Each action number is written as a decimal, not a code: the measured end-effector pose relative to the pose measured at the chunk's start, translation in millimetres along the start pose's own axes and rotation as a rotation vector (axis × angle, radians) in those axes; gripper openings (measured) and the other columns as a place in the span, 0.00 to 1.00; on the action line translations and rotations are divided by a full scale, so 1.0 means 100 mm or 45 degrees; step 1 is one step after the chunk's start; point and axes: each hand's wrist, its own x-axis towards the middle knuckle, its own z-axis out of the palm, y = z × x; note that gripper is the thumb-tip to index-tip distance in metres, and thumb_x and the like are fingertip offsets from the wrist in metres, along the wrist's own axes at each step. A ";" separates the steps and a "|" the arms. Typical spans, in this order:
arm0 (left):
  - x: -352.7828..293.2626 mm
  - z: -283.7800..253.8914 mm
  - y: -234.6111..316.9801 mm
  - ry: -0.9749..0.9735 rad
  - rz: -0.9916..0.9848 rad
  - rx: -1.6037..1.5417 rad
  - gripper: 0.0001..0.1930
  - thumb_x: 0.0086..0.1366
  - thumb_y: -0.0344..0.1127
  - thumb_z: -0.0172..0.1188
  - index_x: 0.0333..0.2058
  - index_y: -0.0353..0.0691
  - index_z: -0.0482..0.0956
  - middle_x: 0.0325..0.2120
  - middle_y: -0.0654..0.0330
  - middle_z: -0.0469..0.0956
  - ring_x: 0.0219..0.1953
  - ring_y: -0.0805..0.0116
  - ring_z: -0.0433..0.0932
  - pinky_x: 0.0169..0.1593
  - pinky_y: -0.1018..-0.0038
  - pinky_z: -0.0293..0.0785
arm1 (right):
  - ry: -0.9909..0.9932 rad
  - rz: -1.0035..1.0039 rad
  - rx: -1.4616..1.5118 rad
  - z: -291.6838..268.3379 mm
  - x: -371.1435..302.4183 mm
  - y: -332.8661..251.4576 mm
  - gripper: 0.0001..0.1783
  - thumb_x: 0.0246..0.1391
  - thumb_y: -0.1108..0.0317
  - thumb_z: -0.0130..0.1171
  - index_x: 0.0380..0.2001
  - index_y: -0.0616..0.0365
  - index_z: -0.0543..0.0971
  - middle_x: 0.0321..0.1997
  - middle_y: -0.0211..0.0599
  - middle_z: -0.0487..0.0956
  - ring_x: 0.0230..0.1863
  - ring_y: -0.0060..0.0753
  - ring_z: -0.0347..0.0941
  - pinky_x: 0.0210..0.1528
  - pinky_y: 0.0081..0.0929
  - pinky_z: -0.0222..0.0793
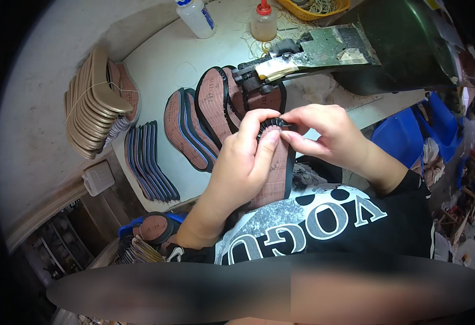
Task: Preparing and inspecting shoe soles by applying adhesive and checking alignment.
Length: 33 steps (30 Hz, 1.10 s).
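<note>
A pinkish-brown insole (272, 173) with black edging stands between my two hands, close to my chest. My left hand (244, 157) is closed on it, the thumb lying across its face near the top end and the fingers round the edge. At that same end my right hand (327, 130) pinches the black edging (274, 123), which looks gathered into small pleats. Both sets of fingertips nearly meet there. On the table just beyond, a black-edged insole (214, 100) leans among others, beside blue-and-black-edged insoles (180, 122).
A green machine (329, 49) with a narrow arm reaches over the table from the right. A tied bundle of tan insoles (88, 108) and a row of edged ones (148, 162) are at left. Behind stand a white bottle (196, 19), a red-capped bottle (263, 24) and a yellow basket (316, 12).
</note>
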 end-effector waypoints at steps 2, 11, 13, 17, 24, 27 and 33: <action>-0.03 0.00 -0.01 -0.019 0.022 0.015 0.13 0.68 0.31 0.49 0.49 0.35 0.67 0.24 0.50 0.77 0.26 0.59 0.79 0.32 0.71 0.71 | 0.017 -0.144 -0.121 -0.03 0.05 0.00 0.09 0.50 0.68 0.63 0.32 0.61 0.78 0.24 0.38 0.78 0.22 0.34 0.76 0.24 0.27 0.71; -0.03 -0.11 -0.22 -0.091 -0.043 -0.282 0.13 0.68 0.29 0.51 0.50 0.36 0.67 0.28 0.55 0.79 0.28 0.74 0.77 0.32 0.76 0.70 | -0.035 0.463 0.466 0.04 0.06 -0.04 0.09 0.58 0.66 0.59 0.30 0.62 0.80 0.23 0.31 0.78 0.24 0.18 0.75 0.25 0.21 0.71; 0.01 -0.11 -0.24 -0.057 0.025 -0.294 0.13 0.68 0.29 0.51 0.50 0.36 0.68 0.28 0.55 0.79 0.28 0.73 0.78 0.32 0.76 0.71 | -0.102 0.725 0.865 0.15 0.03 -0.16 0.10 0.58 0.64 0.60 0.31 0.62 0.80 0.24 0.30 0.78 0.26 0.16 0.74 0.27 0.21 0.71; 0.12 -0.17 -0.25 -0.056 0.030 -0.341 0.12 0.68 0.31 0.52 0.48 0.35 0.68 0.28 0.53 0.79 0.29 0.70 0.79 0.33 0.75 0.72 | -0.675 0.794 0.925 0.31 -0.15 -0.07 0.16 0.58 0.58 0.60 0.32 0.63 0.80 0.25 0.26 0.77 0.28 0.14 0.69 0.30 0.18 0.66; 0.44 -0.39 -0.13 -0.094 -0.197 -0.050 0.13 0.61 0.38 0.63 0.31 0.32 0.73 0.14 0.67 0.66 0.17 0.83 0.60 0.21 0.81 0.55 | -0.044 0.809 1.524 0.56 -0.01 -0.21 0.15 0.62 0.68 0.53 0.48 0.64 0.75 0.41 0.28 0.79 0.44 0.16 0.72 0.47 0.20 0.69; 0.69 -0.52 -0.13 -0.192 -0.314 -0.169 0.13 0.62 0.38 0.62 0.29 0.34 0.75 0.17 0.70 0.71 0.20 0.86 0.64 0.23 0.82 0.59 | 0.081 0.811 1.649 0.62 0.19 -0.24 0.15 0.63 0.64 0.53 0.46 0.64 0.76 0.39 0.32 0.80 0.41 0.20 0.76 0.43 0.21 0.73; 1.02 -0.56 -0.11 -0.386 -0.496 -0.273 0.13 0.63 0.40 0.62 0.29 0.35 0.77 0.19 0.69 0.74 0.22 0.86 0.67 0.24 0.84 0.63 | 0.109 0.814 1.711 0.57 0.30 -0.14 0.16 0.63 0.61 0.52 0.41 0.66 0.77 0.35 0.37 0.81 0.34 0.24 0.79 0.37 0.21 0.77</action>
